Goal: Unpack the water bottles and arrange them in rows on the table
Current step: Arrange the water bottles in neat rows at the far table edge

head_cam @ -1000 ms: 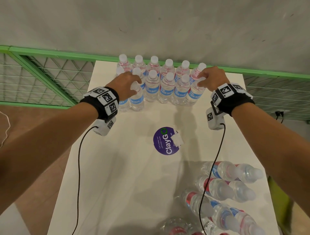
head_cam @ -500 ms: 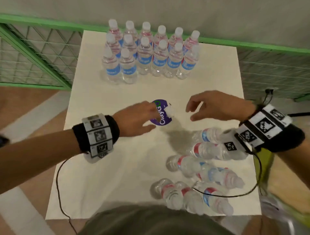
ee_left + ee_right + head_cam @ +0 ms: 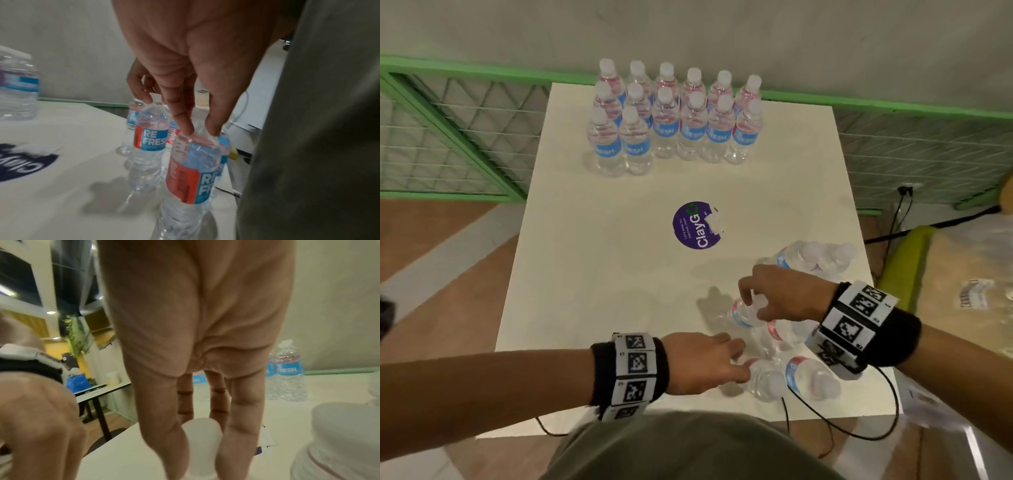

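Note:
Several upright water bottles [image 3: 674, 130] with blue labels stand in rows at the far end of the white table [image 3: 585, 274]. A loose cluster of the same bottles stands at the near right corner. My left hand [image 3: 739, 363] pinches the neck of one near bottle [image 3: 765, 380], seen up close in the left wrist view as the red-and-blue labelled bottle [image 3: 191, 170] under the left hand [image 3: 200, 132]. My right hand [image 3: 751, 301] grips the top of another bottle [image 3: 743, 313]; its fingers [image 3: 240, 426] wrap the white cap [image 3: 202, 434].
A round purple sticker [image 3: 697, 224] lies mid-table. A green mesh railing [image 3: 482, 72] runs behind and left of the table, with a grey wall beyond. Wrist cables hang over the near table edge. Clear plastic wrap [image 3: 979, 298] lies on the floor at right.
Both hands pulled back from the far rows to the near right cluster. They were empty half a second ago; now each grips the top of a bottle.

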The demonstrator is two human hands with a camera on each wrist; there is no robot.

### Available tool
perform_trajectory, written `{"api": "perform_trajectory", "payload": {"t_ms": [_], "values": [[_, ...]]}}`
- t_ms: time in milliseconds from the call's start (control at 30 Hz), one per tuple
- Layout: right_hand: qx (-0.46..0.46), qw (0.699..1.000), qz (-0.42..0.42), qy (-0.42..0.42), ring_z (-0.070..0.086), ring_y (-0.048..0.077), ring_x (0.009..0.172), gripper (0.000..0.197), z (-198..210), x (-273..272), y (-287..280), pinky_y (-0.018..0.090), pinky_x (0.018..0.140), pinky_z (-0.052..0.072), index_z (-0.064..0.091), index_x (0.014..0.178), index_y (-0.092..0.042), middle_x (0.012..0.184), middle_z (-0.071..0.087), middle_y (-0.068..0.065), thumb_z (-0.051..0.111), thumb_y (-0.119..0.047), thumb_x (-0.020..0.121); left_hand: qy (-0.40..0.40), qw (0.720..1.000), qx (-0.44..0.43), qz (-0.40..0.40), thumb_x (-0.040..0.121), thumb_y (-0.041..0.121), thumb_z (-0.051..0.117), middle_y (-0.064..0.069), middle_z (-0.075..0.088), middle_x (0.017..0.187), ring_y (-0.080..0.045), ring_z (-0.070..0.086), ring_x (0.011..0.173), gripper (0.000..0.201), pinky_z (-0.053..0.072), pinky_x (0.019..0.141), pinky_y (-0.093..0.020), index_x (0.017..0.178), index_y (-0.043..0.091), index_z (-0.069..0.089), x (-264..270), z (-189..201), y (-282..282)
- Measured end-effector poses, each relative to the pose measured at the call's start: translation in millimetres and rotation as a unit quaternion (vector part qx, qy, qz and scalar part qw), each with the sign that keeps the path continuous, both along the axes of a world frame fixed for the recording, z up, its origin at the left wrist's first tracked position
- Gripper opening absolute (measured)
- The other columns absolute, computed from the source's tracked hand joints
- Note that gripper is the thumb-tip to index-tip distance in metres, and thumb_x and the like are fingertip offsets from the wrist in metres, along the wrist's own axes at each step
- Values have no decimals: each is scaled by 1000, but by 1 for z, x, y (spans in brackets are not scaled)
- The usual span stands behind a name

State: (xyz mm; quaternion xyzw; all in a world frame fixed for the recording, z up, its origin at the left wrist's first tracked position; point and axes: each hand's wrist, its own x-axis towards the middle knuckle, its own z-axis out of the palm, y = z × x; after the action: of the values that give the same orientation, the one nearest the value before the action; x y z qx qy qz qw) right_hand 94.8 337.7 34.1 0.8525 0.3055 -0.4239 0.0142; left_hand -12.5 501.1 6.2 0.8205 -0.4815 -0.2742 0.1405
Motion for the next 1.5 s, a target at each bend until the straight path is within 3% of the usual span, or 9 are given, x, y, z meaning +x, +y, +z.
{"api": "perform_trajectory", "payload": {"t_ms": [200,367,533,700,867,1167,1333,1433,1500], "values": [[77,993,-82,-21,48,13,81,22,4,37,25,23,69,36,63,101,-15,90,48,-4,64,-17,80,115,969,-1,218,90,20,53,-8,47,119,-19,52,90,34,41,83,-26,124,16,51,47,5,61],[142,977,-153,-40,53,12,62,13,2,73,65,20,54,41,63,94,-14,72,51,-7,62,-15,81,75,932,30,353,84,17,63,-11,55,112,-13,46,87,33,38,82,-23,117,13,59,99,10,127],[217,956,-179,-84,54,18,78,20,-9,106,102,24,68,41,66,100,-9,100,62,7,63,-14,80,21,902,48,428,83,10,63,-14,55,114,-28,54,101,33,38,87,-27,117,11,61,145,10,177],[259,941,-188,-112,57,25,96,33,-20,137,131,26,77,39,64,115,-9,112,61,15,66,-22,84,-10,856,-1,517,81,7,67,-17,51,118,-32,53,107,38,42,86,-28,118,12,60,172,2,206],[237,948,-188,-102,52,19,90,37,-20,160,144,28,75,40,62,111,-10,102,57,7,72,-27,79,-21,829,37,558,84,26,65,-12,50,122,-30,49,111,48,38,94,-34,129,20,49,185,1,210],[263,937,-184,-135,57,21,99,31,-22,194,147,25,78,37,65,112,-9,116,61,11,68,-15,82,-38,823,22,567,88,19,61,-13,53,121,-32,50,111,31,37,94,-35,118,14,59,204,0,213],[225,940,-224,-124,52,22,86,39,-22,203,152,33,72,44,59,110,-8,96,52,4,74,-24,77,-39,811,16,584,86,27,63,-12,57,114,-28,56,100,39,41,87,-34,122,17,55,206,-1,216],[234,934,-222,-152,48,19,81,32,-24,207,160,27,64,37,62,108,-5,90,50,4,72,-16,79,-46,813,34,579,88,26,60,-14,57,116,-32,53,105,35,40,88,-35,121,13,56,212,0,217],[245,930,-220,-162,47,19,82,33,-25,212,165,28,69,36,64,110,-4,90,50,4,71,-12,78,-49,815,40,576,90,24,57,-16,56,120,-34,51,110,35,39,91,-38,122,12,55,217,1,218]]}}
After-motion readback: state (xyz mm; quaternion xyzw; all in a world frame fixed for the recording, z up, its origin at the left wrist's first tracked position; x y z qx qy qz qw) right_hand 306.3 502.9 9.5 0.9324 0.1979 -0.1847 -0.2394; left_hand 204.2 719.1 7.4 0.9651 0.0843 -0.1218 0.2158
